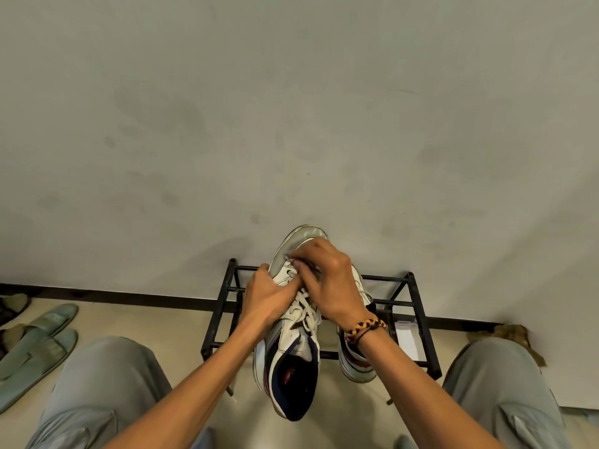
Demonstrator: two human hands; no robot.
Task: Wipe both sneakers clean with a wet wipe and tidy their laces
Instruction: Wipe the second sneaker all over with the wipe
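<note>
— While we hold the white sneaker [291,338] up over the black metal shoe rack [418,322], toe pointing away from us toward the wall [291,92], where do our hands sit?

— Our left hand [264,298] grips the left side of the forefoot, fingers curled round the upper beside the eyelets. Our right hand [330,286] lies over the top near the toe, fingertips bunched together and pinching at the laces [304,311] by the uppermost eyelets.

— Do we see a wipe in either hand?

— We cannot tell; the fingers cover that spot.

— And the second sneaker [355,364]?

— It rests on the rack just right of the first, mostly hidden behind our right wrist, which wears a braided bracelet [364,328].

— What lies around us?

— Our knees in grey trousers [107,384] frame the rack, and green slippers [39,338] lie on the floor to the left.
</note>
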